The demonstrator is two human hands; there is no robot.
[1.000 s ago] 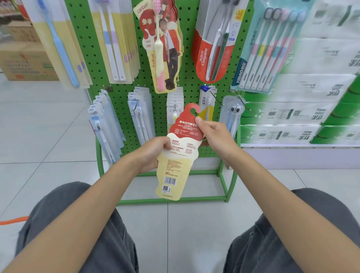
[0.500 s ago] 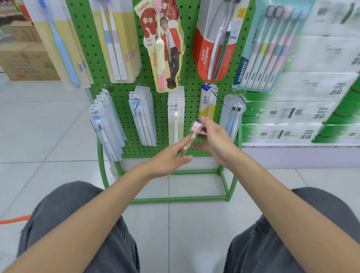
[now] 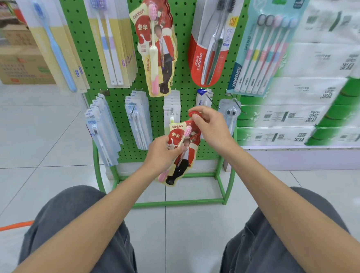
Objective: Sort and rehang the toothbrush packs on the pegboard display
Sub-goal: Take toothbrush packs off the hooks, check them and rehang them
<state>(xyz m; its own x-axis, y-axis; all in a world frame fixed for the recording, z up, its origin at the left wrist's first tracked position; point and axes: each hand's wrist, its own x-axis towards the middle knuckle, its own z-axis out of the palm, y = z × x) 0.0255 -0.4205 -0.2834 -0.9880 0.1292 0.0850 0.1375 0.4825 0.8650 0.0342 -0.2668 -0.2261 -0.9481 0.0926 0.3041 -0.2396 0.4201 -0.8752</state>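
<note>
Hands — left hand, right hand — grip canban pack before pegboard.

Green pegboard: upper row has canban packs at centre, Colgate packs & YIBAO 5-pack toward right edge; slim clear packs along btm.

"canban" on held pack; "Colgate" on red pack
</note>
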